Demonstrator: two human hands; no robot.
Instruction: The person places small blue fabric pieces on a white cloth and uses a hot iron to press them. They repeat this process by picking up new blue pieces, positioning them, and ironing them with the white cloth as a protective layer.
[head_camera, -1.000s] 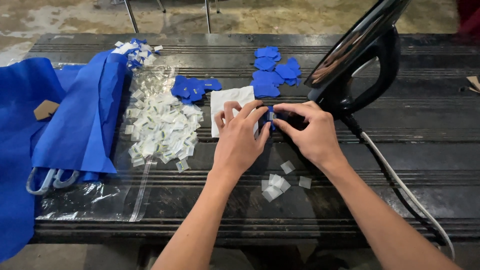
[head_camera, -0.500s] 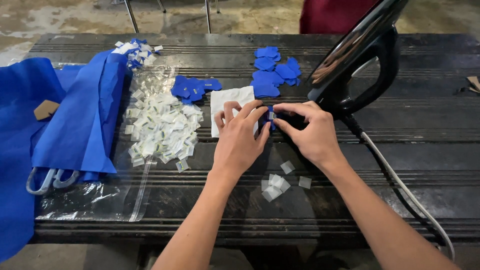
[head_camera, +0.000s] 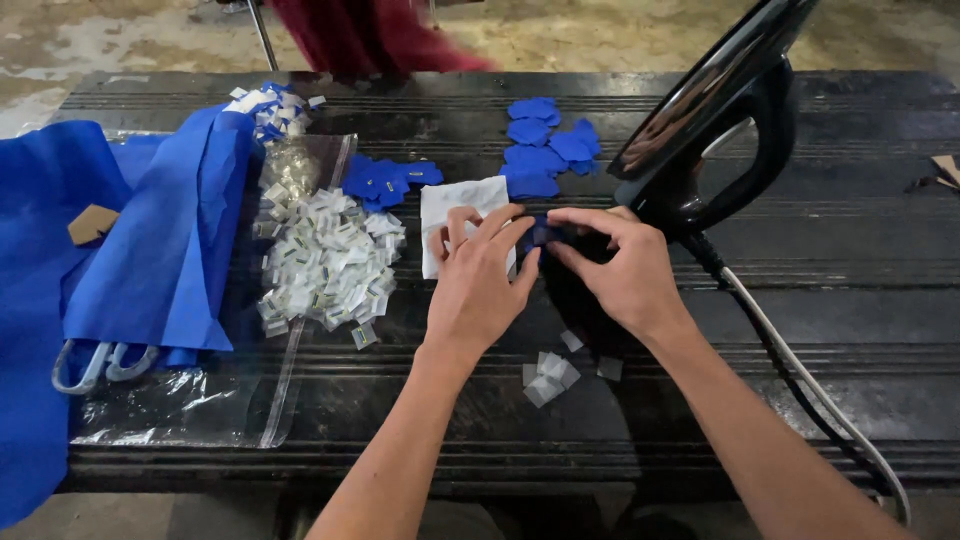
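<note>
A small blue fabric piece (head_camera: 540, 232) is pinched between the fingertips of the left hand (head_camera: 478, 275) and the right hand (head_camera: 620, 265), near the middle of a dark ribbed surface (head_camera: 850, 300). Both hands are curled closed around the piece, with the fingers meeting over it. A white cloth square (head_camera: 450, 205) is partly covered by the left hand. A black iron (head_camera: 715, 115) is stood upright just beside the right hand, and its cord (head_camera: 800, 380) is trailed toward the front right corner. A cluster of blue pieces (head_camera: 545, 145) is seen toward the back edge, and another blue cluster (head_camera: 385, 180) beside the cloth. A heap of small white labels (head_camera: 325, 260) is spread on a clear plastic bag (head_camera: 180, 400) at the left. Blue fabric bags (head_camera: 150, 230) are draped over the left edge. A few clear backing squares (head_camera: 550, 370) are scattered near the front edge, between the forearms.
</note>
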